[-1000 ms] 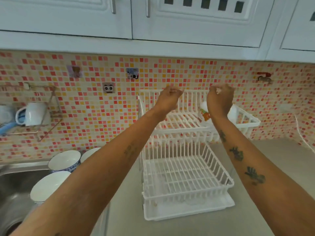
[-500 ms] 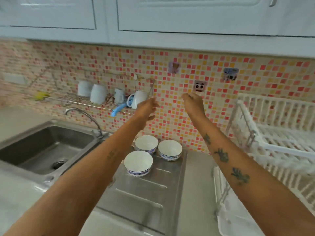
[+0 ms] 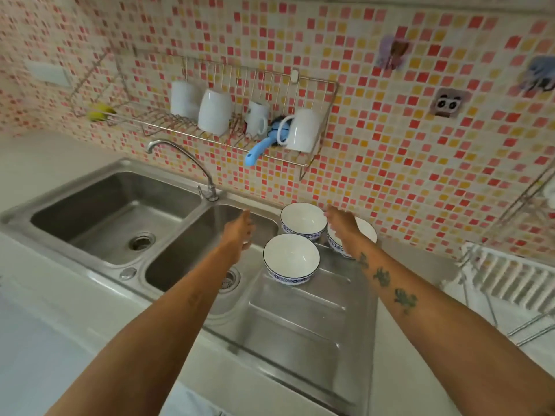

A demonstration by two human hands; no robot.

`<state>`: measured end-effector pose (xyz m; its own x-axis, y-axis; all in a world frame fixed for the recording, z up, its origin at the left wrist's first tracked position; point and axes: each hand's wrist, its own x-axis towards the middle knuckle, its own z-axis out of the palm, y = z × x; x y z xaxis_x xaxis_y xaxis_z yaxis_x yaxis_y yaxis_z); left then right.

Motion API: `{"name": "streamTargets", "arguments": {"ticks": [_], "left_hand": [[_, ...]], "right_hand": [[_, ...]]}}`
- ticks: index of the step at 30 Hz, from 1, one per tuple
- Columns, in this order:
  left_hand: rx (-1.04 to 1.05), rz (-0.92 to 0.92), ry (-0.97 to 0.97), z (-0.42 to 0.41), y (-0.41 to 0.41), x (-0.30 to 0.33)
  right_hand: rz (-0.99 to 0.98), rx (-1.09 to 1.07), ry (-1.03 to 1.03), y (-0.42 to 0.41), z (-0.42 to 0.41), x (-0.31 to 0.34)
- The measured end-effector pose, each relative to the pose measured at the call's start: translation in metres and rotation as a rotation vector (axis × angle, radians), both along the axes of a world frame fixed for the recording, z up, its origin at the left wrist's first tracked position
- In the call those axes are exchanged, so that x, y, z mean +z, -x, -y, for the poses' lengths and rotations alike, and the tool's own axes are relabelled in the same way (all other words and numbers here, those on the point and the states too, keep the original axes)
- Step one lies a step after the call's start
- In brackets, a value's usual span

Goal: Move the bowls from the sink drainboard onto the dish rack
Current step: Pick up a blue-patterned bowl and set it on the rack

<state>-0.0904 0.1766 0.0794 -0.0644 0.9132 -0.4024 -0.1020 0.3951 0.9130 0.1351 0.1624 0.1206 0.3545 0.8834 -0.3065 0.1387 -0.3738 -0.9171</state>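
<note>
Two bare hands reach out over a stainless steel double sink, where three white bowls with blue patterned bands stand upright on the ribbed drainboard (image 3: 300, 319). The nearest bowl (image 3: 291, 259) sits at the drainboard's inner edge, just beside the smaller basin (image 3: 192, 244); a second bowl (image 3: 303, 219) stands behind it toward the tiled wall, and a third bowl (image 3: 365, 232), farther from the basin, is partly hidden by the right forearm. The left hand (image 3: 238, 232) hovers above the smaller basin, fingers extended and loosely spread, holding nothing. The right hand (image 3: 342, 225) hangs over the gap between the second and third bowls, fingers straightened and apart, also empty; whether it touches either bowl cannot be told. The white dish rack (image 3: 510, 280) shows at the far side of the drainboard from the basins, on the counter. Above the basins, a wall-mounted wire shelf (image 3: 210, 85) carries upturned white mugs (image 3: 214, 115) and a blue-handled utensil (image 3: 258, 150). A curved faucet (image 3: 192, 163) rises behind the basins.
</note>
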Motion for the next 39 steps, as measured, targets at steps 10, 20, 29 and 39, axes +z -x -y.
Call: {"name": "streamTargets", "arguments": {"ticks": [10, 20, 29, 39], "left_hand": [[0.027, 0.061, 0.126, -0.029, -0.022, -0.074], [0.042, 0.206, 0.155, -0.043, -0.051, -0.105], [0.131, 0.129, 0.146, -0.039, -0.064, -0.109], [0.28, 0.215, 0.096, -0.024, -0.071, -0.101]], "right_hand": [[-0.11, 0.016, 0.136, -0.004, -0.023, -0.108], [-0.131, -0.057, 0.079, 0.021, -0.028, -0.134], [-0.236, -0.259, 0.07, 0.027, -0.026, -0.156], [-0.269, -0.253, -0.007, 0.025, -0.02, -0.139]]}}
